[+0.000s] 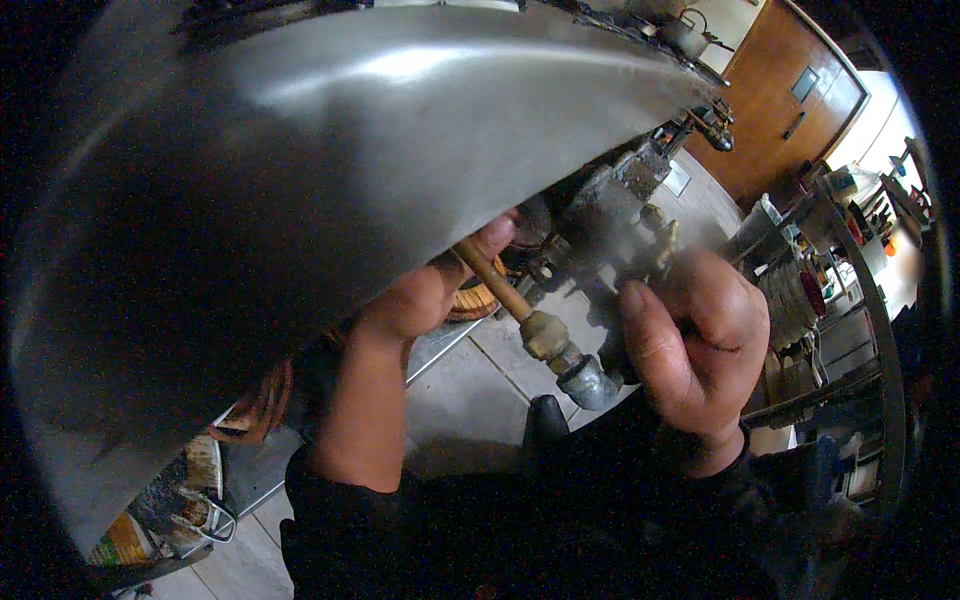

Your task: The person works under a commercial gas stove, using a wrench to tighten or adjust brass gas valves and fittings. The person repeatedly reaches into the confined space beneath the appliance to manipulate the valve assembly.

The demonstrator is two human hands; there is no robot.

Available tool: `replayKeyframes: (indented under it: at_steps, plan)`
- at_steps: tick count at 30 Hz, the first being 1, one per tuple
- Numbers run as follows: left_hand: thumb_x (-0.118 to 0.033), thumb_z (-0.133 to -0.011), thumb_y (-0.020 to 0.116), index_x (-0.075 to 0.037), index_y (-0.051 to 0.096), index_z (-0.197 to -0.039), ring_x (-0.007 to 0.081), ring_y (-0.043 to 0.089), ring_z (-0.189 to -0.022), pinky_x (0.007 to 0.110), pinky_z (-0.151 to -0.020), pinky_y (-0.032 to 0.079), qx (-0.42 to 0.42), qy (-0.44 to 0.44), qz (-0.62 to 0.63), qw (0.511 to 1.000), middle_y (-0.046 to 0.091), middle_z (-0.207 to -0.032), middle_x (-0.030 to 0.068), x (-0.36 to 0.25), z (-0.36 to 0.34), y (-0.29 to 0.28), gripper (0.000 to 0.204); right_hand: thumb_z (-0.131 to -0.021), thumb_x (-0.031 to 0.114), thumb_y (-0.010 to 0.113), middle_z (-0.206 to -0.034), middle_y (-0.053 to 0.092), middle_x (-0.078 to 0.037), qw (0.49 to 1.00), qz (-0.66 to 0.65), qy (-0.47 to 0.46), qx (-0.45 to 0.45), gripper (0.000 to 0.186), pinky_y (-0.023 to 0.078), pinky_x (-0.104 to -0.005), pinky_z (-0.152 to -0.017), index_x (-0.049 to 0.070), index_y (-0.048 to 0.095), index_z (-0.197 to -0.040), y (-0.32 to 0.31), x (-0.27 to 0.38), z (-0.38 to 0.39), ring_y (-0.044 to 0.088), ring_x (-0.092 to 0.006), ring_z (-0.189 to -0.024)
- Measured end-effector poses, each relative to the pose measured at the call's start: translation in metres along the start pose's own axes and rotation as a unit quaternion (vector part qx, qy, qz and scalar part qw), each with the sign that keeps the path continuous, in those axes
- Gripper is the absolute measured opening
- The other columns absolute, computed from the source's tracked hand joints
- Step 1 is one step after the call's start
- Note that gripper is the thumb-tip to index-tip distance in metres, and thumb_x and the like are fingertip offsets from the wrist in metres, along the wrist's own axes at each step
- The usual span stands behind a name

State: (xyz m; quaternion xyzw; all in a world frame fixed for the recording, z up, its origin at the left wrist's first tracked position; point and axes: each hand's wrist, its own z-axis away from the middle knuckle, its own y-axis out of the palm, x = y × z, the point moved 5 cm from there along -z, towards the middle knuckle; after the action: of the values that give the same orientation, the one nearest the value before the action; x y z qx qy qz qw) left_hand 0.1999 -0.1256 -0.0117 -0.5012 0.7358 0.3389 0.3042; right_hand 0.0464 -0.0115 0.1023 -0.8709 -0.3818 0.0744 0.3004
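Note:
My left hand (418,298) reaches up beneath the edge of a large brushed-metal panel (380,160). Most of its fingers are hidden there; one fingertip shows beside a thin brass-coloured pipe (505,292). That pipe slants down to a brass nut (544,334) and a grey metal elbow (588,383). On the right, my right hand (700,335) is closed, fingers curled and thumb bent, against dark, blurred pipework (600,255). A small brass fitting (655,218) shows just above it. What its fingers hold is hidden.
A kettle (686,38) stands at the far top right, near a wooden door (775,100). Metal shelving (880,355) with stacked containers lines the right side. At lower left, a lower shelf holds a can and other items (200,480). Light floor tiles (480,385) lie below.

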Motion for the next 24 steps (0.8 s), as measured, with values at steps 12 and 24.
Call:
replayKeyframes:
  at_steps: [12,24]
  plan:
    - [-0.018,-0.077,0.066,-0.009,0.054,-0.102,0.0233,0.057,-0.088,0.033,-0.074,0.048,-0.199,-0.195,0.406,0.87,0.059,-0.094,0.0065,0.114,0.031,-0.011,0.029,-0.079,0.003,0.054,-0.071,0.048,-0.007,0.959,-0.162,0.144,-0.184,0.01,0.034,-0.0273,-0.057,0.002,0.047,-0.071,-0.025,-0.025,0.047,0.043,-0.015,-0.064]
    - [-0.019,-0.089,0.051,-0.006,0.053,-0.092,0.0131,0.056,-0.085,0.029,-0.083,0.044,-0.047,-0.284,0.342,0.894,0.057,-0.091,0.0032,0.078,0.09,0.09,0.013,-0.079,0.013,0.069,-0.075,0.051,0.0,0.868,-0.345,0.351,0.059,0.022,0.041,-0.0219,-0.054,0.002,0.054,-0.091,0.074,-0.05,0.147,0.049,-0.0061,-0.065]
